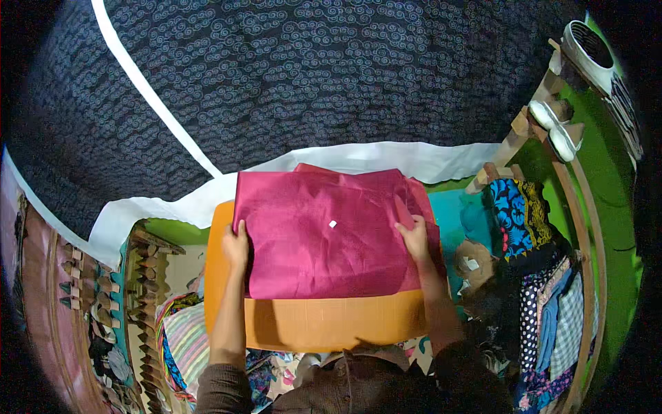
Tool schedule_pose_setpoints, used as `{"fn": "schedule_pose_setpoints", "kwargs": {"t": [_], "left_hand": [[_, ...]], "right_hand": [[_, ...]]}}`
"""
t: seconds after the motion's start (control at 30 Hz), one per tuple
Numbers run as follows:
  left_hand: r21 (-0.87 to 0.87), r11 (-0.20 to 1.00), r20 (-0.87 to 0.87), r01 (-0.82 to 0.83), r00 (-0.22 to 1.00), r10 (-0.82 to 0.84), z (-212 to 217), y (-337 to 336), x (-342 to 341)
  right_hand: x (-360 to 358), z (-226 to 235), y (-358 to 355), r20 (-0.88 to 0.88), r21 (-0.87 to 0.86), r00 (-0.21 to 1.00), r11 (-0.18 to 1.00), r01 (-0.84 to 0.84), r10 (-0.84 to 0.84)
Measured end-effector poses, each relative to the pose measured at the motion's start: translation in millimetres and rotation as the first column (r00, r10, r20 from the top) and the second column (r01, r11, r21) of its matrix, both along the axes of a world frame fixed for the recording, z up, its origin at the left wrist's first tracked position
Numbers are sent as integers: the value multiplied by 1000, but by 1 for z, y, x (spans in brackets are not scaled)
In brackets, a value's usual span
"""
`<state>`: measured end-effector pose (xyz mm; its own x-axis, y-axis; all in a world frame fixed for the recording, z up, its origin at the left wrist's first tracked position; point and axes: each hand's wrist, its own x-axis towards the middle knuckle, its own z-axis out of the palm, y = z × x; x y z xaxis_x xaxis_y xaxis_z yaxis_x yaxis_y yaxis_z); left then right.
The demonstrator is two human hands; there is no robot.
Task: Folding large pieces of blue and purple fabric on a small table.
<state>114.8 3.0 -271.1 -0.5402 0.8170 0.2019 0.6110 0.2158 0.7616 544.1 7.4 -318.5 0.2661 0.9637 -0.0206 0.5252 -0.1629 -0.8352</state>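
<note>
A folded magenta cloth (pixel 324 248) with a slight sheen spreads over an orange table (pixel 331 321). Its left edge is gripped by my left hand (pixel 236 247), thumb on top and fingers curled at the side. My right hand (pixel 415 238) pinches the cloth near its right side, where a flap stands up. More layers of the same cloth show behind the top edge and along the right. A small white square (pixel 332 223) lies on the cloth's middle.
Dark patterned fabric with a white border (pixel 414 159) hangs beyond the table. To the right are a teal surface (pixel 452 214), a wooden rack (pixel 576 207) with draped clothes (pixel 545 310), and white shoes (pixel 555 131). A striped cushion-like bundle (pixel 186 338) sits at the left beside wooden pegs (pixel 146 303).
</note>
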Motion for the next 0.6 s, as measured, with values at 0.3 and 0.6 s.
{"fn": "schedule_pose_setpoints", "kwargs": {"t": [0.3, 0.6], "left_hand": [[224, 971, -181, 82, 983, -41, 56, 38, 63], [-373, 926, -290, -66, 956, -49, -30, 58, 89]], "right_hand": [[3, -11, -31, 87, 441, 877, 807, 391, -473], [16, -29, -7, 224, 104, 870, 898, 427, -439]]}}
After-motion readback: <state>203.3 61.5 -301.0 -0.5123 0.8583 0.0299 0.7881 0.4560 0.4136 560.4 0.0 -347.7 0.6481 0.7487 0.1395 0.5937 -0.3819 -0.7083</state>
